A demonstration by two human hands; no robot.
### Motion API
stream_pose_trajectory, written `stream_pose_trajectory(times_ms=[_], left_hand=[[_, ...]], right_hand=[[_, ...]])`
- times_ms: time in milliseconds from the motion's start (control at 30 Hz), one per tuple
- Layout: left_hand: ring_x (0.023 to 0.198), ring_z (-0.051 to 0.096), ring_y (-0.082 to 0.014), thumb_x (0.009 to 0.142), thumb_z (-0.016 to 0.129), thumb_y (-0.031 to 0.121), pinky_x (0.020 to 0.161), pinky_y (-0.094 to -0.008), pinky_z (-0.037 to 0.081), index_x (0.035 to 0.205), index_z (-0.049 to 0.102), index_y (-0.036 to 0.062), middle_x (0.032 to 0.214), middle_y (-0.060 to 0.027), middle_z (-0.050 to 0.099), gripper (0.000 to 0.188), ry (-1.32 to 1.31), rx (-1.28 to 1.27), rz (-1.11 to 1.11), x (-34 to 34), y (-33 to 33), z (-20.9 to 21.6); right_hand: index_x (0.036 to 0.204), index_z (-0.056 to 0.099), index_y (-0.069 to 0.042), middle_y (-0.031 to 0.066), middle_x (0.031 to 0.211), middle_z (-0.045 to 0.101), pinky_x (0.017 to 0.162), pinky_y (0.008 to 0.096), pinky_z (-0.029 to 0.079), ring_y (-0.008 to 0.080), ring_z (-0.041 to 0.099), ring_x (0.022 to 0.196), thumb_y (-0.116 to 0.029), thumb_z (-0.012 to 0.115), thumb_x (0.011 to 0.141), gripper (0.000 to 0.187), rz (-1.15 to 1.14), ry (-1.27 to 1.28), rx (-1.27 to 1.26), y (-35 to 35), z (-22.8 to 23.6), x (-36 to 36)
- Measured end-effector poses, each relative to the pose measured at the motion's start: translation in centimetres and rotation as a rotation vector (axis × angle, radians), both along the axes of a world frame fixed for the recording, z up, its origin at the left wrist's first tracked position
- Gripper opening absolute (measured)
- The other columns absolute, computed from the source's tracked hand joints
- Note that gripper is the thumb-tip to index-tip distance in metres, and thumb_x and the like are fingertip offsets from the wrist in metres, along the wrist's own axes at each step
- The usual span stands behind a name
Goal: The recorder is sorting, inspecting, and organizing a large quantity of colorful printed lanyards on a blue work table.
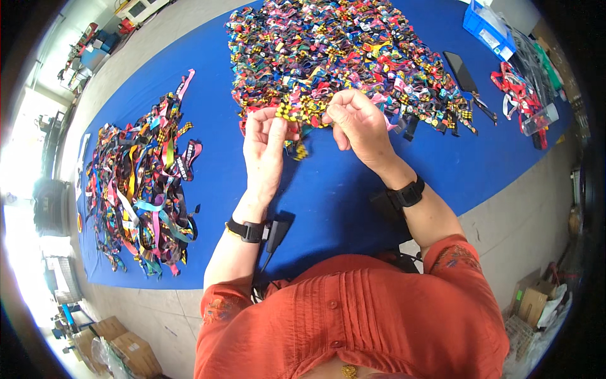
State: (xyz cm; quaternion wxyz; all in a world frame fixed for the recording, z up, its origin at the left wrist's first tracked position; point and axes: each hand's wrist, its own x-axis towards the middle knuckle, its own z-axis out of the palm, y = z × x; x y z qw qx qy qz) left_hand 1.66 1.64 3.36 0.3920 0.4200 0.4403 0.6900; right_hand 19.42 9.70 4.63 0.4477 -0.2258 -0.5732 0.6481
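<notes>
A strip of yellow-and-black checkered ribbon (294,112) is stretched between my two hands at the near edge of a thick, many-coloured mass of knotted ribbons (322,57). My left hand (262,148) pinches the strip's left part between thumb and fingers. At its right end, thumb and forefinger of my right hand (361,126) are closed on it. A short checkered tail hangs below, over the blue cloth. Exactly how the strip joins the ribbon mass is hidden by my fingers. A black band sits on each wrist.
On the blue table (341,189), a heap of loose printed ribbons (142,196) lies at the left. To the right are a dark flat phone-like device (461,71), red straps (521,88) and a blue crate (489,30). Cardboard boxes (136,355) stand on the floor.
</notes>
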Motion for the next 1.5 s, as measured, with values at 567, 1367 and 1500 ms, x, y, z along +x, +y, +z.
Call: stream_pose_trajectory(times_ms=[567, 1367, 1500], left_hand=[[0.103, 0.062, -0.0113, 0.100, 0.064, 0.014, 0.093, -0.0276, 0.049, 0.126, 0.059, 0.0012, 0.114, -0.0051, 0.067, 0.030, -0.101, -0.090, -0.226, -0.4, 0.2, -1.4], [0.068, 0.055, -0.0033, 0.092, 0.075, 0.017, 0.061, -0.0189, 0.042, 0.108, 0.064, 0.0057, 0.082, 0.0031, 0.065, 0.022, 0.065, -0.336, -0.456, 0.5, -0.3, -0.6], [0.069, 0.056, -0.0048, 0.094, 0.073, 0.018, 0.064, -0.0206, 0.042, 0.104, 0.066, 0.0051, 0.083, 0.0025, 0.065, 0.018, -0.091, -0.339, -0.499, 0.5, -0.3, -0.5]], right_hand=[[0.103, 0.059, -0.004, 0.0078, 0.086, 0.070, 0.043, 0.0202, 0.038, 0.0057, 0.052, 0.050, -0.023, 0.061, 0.100, 0.019, 0.072, -0.101, -0.111, -0.7, -0.6, -0.7], [0.099, 0.067, -0.003, -0.0010, 0.087, 0.068, 0.068, 0.0216, 0.051, 0.0039, 0.062, 0.077, -0.016, 0.068, 0.096, 0.013, 0.208, -0.251, 0.113, 1.1, -1.5, -0.2], [0.095, 0.067, -0.002, 0.0011, 0.082, 0.070, 0.063, 0.0223, 0.052, 0.0049, 0.064, 0.071, -0.014, 0.068, 0.094, 0.011, 0.222, -0.182, 0.048, 1.0, -1.5, -0.1]])
